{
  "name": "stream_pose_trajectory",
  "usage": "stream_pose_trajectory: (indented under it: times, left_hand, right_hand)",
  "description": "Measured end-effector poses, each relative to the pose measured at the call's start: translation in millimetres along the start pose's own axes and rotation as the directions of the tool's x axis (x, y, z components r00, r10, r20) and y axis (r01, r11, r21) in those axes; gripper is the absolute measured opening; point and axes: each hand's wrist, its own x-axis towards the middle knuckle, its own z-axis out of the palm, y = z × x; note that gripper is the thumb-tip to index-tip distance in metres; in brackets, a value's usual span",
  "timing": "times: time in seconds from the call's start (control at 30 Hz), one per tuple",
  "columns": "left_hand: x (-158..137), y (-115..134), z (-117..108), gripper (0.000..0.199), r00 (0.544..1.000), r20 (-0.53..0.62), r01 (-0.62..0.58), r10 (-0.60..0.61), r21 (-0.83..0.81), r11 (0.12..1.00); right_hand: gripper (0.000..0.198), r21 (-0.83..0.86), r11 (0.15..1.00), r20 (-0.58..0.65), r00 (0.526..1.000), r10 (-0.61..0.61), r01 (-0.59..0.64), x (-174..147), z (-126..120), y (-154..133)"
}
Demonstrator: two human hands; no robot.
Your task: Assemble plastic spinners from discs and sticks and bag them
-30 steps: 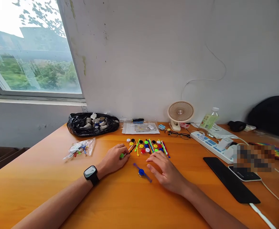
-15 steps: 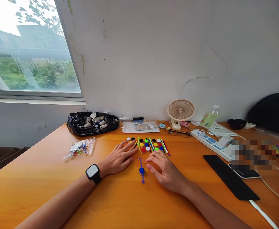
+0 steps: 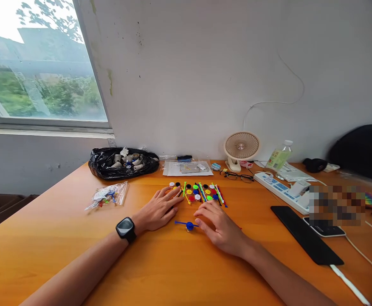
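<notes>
Right hand (image 3: pixel 219 228) is held loosely over the wooden table (image 3: pixel 173 272), fingers half-curled with the thumb apart from them, and nothing can be seen gripped in it. Right by its thumb, the blue spinner (image 3: pixel 189 226) is set on the tabletop, one arm pointed left; whether the other arm is touched by the thumb can't be told. Left hand (image 3: pixel 159 210) is laid palm-down, fingers spread, with a black watch (image 3: pixel 125 228) strapped on that wrist. Just past both hands, coloured discs (image 3: pixel 189 192) and thin arrow-tipped sticks (image 3: pixel 201 193) are lined up in rows, the left end partly covered by the left fingers. Off to the left, a clear bag (image 3: pixel 108 196) is filled with similar-looking bits. Farther back, a power strip (image 3: pixel 280 192), folded glasses (image 3: pixel 246 178) and a little fan (image 3: pixel 241 145) are parked on the right, and a black plastic bag (image 3: pixel 101 168) is left near the wall (image 3: pixel 186 85).
</notes>
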Motion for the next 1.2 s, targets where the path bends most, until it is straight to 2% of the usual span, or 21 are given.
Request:
stream_pose_trajectory:
  times: [0.13,0.3,0.4,0.47,0.53,0.7,0.83,1.0,1.1,1.2]
  left_hand:
    - [-0.4,4.0,-2.2,0.04,0.997,-0.076,0.018,-0.022,-0.046,0.999]
    - [0.0,5.5,-1.6,0.037,0.995,-0.099,-0.002,-0.005,-0.069,0.998]
    - [0.4,4.4,-0.9,0.026,0.978,-0.206,0.004,-0.036,-0.156,0.988]
    - [0.7,3.5,-0.8,0.022,0.955,-0.278,0.041,-0.1,-0.212,0.976]
    - [0.9,2.9,-0.6,0.019,0.936,-0.31,0.095,-0.165,-0.229,0.969]
    - [0.6,4.7,0.1,0.024,0.949,-0.22,0.189,-0.226,-0.174,0.966]
    - [-0.8,7.9,-1.9,0.031,0.956,-0.176,0.201,-0.234,-0.186,0.962]
    - [-1.5,10.7,-3.2,0.043,0.967,-0.166,0.173,-0.193,-0.131,0.976]
    - [-0.8,11.1,-1.8,0.04,0.981,-0.134,0.131,-0.138,-0.064,0.989]
    - [-0.1,11.1,-1.1,0.035,0.984,-0.121,0.126,-0.132,-0.055,0.99]
  right_hand:
    - [0.02,0.008,1.0,0.006,1.0,0.006,-0.006,-0.5,-2.4,0.4]
    - [0.035,0.017,0.997,0.177,0.981,-0.076,0.074,-2.5,-5.4,-8.2]
    - [0.02,0.015,0.997,0.209,0.974,-0.083,0.081,-2.8,-4.3,-13.1]
    - [0.009,-0.019,0.998,0.199,0.978,-0.061,0.066,-2.3,-5.8,-12.9]
    - [0.006,-0.078,0.995,0.193,0.98,-0.039,0.055,-1.6,-11.0,-9.1]
    - [0.016,-0.263,0.964,0.173,0.981,0.085,-0.038,-2.0,-30.8,8.7]
    - [0.021,-0.378,0.915,0.205,0.951,0.232,-0.142,-5.9,-40.4,21.2]
    - [0.031,-0.647,0.746,0.181,0.92,0.347,-0.154,-12.7,-47.1,30.1]
    - [0.031,-0.721,0.673,0.111,0.932,0.346,-0.165,-12.6,-48.6,30.5]
    - [0.02,-0.71,0.686,0.048,0.962,0.27,-0.158,-8.5,-44.6,24.3]
